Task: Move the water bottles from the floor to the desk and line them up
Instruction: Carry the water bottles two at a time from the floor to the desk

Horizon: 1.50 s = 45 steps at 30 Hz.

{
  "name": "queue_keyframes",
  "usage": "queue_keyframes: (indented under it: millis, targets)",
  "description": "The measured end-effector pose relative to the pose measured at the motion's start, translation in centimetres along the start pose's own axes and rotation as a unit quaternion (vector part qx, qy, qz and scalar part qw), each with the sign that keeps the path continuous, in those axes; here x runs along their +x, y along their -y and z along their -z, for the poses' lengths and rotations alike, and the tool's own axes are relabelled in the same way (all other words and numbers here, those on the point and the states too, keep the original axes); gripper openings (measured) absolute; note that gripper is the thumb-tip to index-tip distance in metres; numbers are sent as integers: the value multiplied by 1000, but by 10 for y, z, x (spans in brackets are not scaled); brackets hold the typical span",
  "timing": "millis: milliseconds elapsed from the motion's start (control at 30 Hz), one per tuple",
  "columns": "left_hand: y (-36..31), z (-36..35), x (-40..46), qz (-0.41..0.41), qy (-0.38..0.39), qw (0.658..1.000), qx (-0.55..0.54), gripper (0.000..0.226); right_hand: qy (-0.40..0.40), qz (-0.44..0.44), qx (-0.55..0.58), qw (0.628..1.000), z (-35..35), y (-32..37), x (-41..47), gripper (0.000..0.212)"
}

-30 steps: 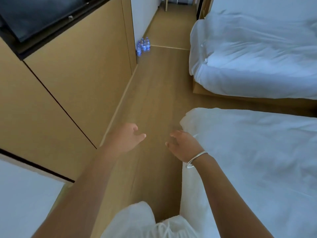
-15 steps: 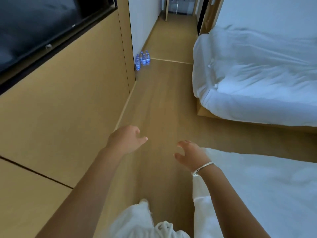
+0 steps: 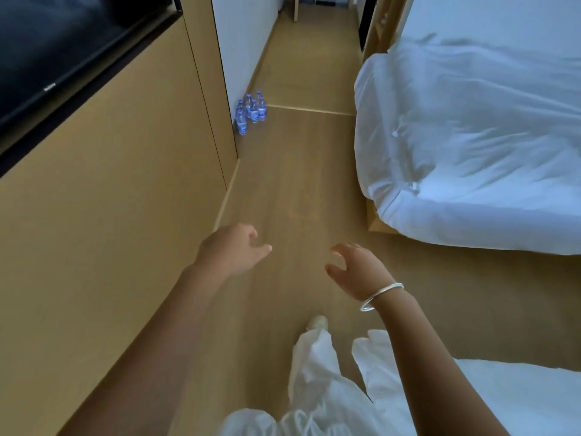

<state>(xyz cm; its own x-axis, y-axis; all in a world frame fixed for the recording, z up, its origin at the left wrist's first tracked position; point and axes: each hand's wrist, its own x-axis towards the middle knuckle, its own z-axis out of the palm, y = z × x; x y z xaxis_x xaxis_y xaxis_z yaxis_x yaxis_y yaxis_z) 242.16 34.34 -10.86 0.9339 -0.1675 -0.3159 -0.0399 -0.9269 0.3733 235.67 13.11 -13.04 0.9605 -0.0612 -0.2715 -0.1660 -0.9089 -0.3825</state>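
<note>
Several small water bottles (image 3: 251, 112) with blue labels stand in a cluster on the wooden floor, against the corner of the white wall far ahead. My left hand (image 3: 231, 248) is held out in front of me, fingers loosely curled, holding nothing. My right hand (image 3: 355, 267), with a silver bangle on the wrist, is also held out with relaxed, spread fingers and holds nothing. Both hands are well short of the bottles. No desk is in view.
A wooden wall panel (image 3: 110, 199) with a black television (image 3: 56, 48) runs along the left. A white bed (image 3: 471, 136) stands on the right, another bed's corner (image 3: 518, 398) at lower right. The wooden floor aisle (image 3: 292, 190) leads ahead between them.
I have walked forward along the aisle: the bottles look nearer and larger, the near bed has slid down past my right arm. Both hands stay empty and held out.
</note>
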Motion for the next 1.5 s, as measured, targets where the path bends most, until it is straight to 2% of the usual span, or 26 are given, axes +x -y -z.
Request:
queue_keyframes:
  millis: [333,467,767,1000,1200,1400,1500]
  targets:
    - [-86,56,226,26,-24,999,-28,49,-3,28,-9,1000,101,-42,237,44]
    - [-102,81,299,48,-32,998,-21,45,-9,52,-10,999,140,-45,325,44]
    - [-113,110,455,71,-44,996,-34,46,22,75,-21,997,176,-47,488,44]
    - [-111,165,617,67,-41,996,-40,51,25,79,-22,996,208,-25,652,42]
    - [-116,224,743,60,-23,996,-54,49,43,62,-15,997,241,0,773,42]
    - [-117,239,841,69,11,996,-48,55,69,45,-21,996,263,-5,872,43]
    - [-120,243,891,77,23,996,-39,45,78,48,-23,996,274,-11,928,43]
